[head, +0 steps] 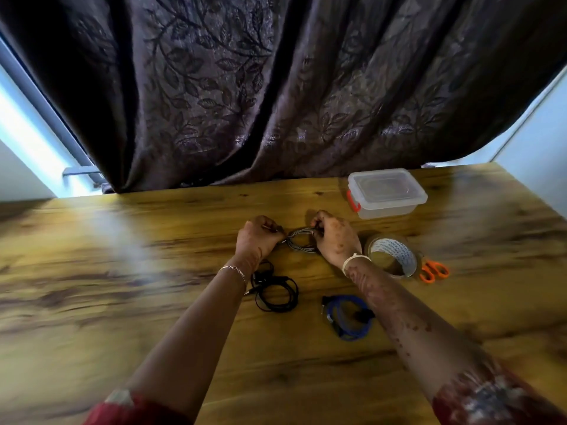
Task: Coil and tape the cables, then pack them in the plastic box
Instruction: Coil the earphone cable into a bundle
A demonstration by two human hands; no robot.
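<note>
Grey cable (pixel 302 240), black cable (pixel 276 291), blue cable (pixel 348 317), orange scissors (pixel 434 271), leaf-patterned brown curtain (pixel 276 87).

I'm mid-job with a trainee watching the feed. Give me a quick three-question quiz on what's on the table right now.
1. True or false: the plastic box has its lid on.
2. Which cable do the left hand and the right hand both grip? A) grey cable B) black cable C) blue cable
3. Name the tool lying just to the right of the tape roll.

Key: 1 true. 2 A. 3 the orange scissors.
</note>
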